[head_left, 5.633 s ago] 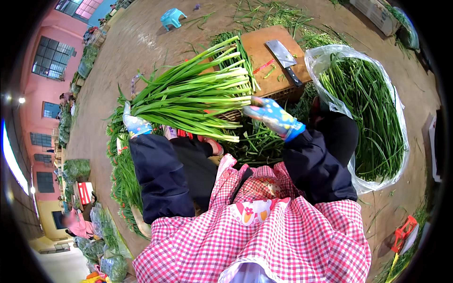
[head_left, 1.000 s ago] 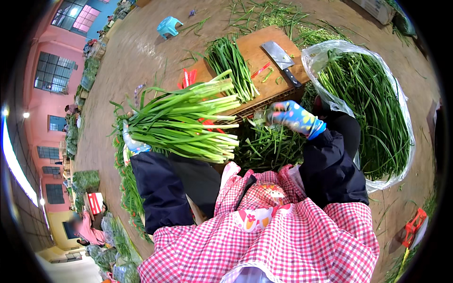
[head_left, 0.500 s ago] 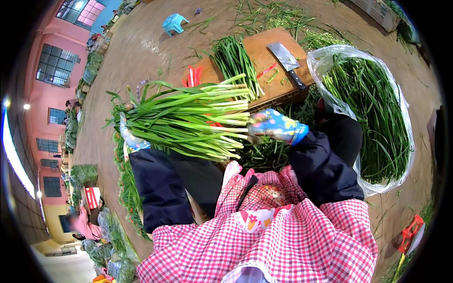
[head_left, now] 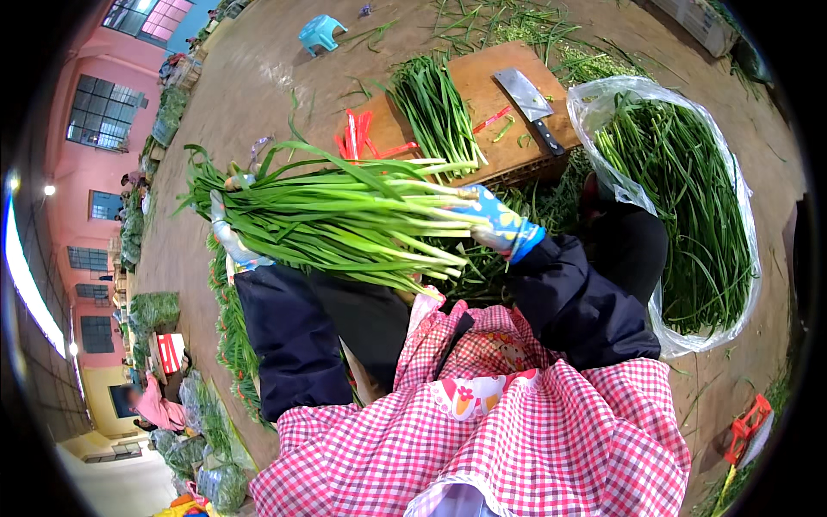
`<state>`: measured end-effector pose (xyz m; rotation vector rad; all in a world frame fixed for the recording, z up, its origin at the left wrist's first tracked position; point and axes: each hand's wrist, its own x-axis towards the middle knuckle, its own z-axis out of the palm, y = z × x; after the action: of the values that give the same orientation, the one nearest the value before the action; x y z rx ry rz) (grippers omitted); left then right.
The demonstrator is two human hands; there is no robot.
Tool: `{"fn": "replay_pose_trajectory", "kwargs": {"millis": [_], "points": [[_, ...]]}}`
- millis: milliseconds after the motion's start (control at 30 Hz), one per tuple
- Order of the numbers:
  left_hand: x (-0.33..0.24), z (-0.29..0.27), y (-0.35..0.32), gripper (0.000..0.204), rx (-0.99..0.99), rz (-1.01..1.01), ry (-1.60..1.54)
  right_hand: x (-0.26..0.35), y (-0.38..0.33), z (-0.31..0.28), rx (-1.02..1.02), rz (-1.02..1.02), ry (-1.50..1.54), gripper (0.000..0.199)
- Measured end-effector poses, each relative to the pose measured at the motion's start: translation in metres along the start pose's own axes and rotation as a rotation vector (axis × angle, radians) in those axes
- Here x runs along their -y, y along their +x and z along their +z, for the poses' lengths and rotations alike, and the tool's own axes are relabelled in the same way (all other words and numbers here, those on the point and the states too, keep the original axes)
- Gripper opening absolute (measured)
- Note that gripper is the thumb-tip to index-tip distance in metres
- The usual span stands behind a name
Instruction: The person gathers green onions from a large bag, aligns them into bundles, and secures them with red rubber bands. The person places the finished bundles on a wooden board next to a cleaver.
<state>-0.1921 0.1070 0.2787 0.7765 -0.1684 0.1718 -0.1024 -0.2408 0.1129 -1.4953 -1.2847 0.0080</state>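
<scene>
A large bunch of garlic chives (head_left: 345, 215) lies sideways above my lap, leaves to the left and pale stalk ends to the right. My left hand (head_left: 229, 231), in a patterned glove, is closed around the leafy end. At the stalk ends, my right hand (head_left: 498, 222), in a blue glove with pale spots, is closed against them; its fingers are partly hidden behind the stalks. Beyond the bunch, a wooden board (head_left: 482, 77) bears a smaller bundle of chives (head_left: 435, 108), a cleaver (head_left: 527, 99) with a black handle, and red strips (head_left: 355, 136).
To the right stands a clear plastic bag (head_left: 752, 233) full of chives (head_left: 680, 207). Tied green bundles (head_left: 226, 323) line my left side. A blue stool (head_left: 321, 34) and loose leaves (head_left: 508, 30) are on the floor ahead. A person in pink (head_left: 164, 405) sits far left.
The stalk ends have shifted slightly right and tilted downward. My right hand has moved a little left and up, now overlapping the stalks. My left hand keeps its grip.
</scene>
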Motion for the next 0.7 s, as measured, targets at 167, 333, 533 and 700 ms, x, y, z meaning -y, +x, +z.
{"fn": "replay_pose_trajectory", "kwargs": {"millis": [167,333,533,700], "points": [[0.004,0.009,-0.003,0.047,0.022,0.119,-0.092,0.023,0.013,0.029,-0.424,0.453,0.881,0.023],[-0.004,-0.021,0.008,0.046,0.238,0.091,-0.247,0.031,0.018,0.048,-0.907,0.581,1.365,0.026],[-0.019,-0.03,0.006,0.045,0.347,0.016,-0.192,0.027,-0.048,-0.02,-0.36,0.748,0.93,0.041],[-0.009,-0.031,0.005,0.045,0.303,0.089,-0.237,0.038,-0.063,-0.049,0.016,0.618,-0.02,0.063]]}}
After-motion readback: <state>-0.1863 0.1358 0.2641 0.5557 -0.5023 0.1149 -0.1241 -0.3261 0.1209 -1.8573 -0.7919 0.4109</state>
